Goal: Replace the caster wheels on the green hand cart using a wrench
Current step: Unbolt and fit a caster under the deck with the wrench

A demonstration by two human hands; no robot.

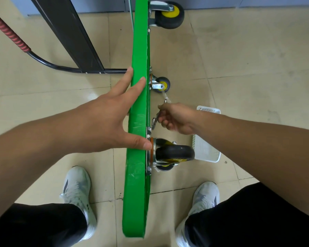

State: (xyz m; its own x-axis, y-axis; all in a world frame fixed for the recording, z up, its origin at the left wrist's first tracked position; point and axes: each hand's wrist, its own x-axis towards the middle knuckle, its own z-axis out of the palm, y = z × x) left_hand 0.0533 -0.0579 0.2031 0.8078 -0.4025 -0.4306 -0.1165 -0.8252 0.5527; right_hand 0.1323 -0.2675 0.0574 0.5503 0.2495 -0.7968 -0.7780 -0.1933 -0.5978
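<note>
The green hand cart (138, 50) stands on its side edge, wheels facing right. My left hand (111, 114) rests on the deck's top edge with straight fingers, thumb touching the near caster's mounting plate. The near caster wheel (175, 153), black with a yellow hub, sits just below my right hand (175, 119). That hand grips a metal wrench (154, 122) whose jaw points down at a bolt on the plate. A second caster (161, 84) and a far wheel (169, 15) are mounted further along.
A white plastic basket (206, 148) lies on the tiled floor to the right of the near caster. The cart's black handle with a red grip (9, 31) lies on the floor at left beside a dark panel (68, 32). My feet stand either side of the deck.
</note>
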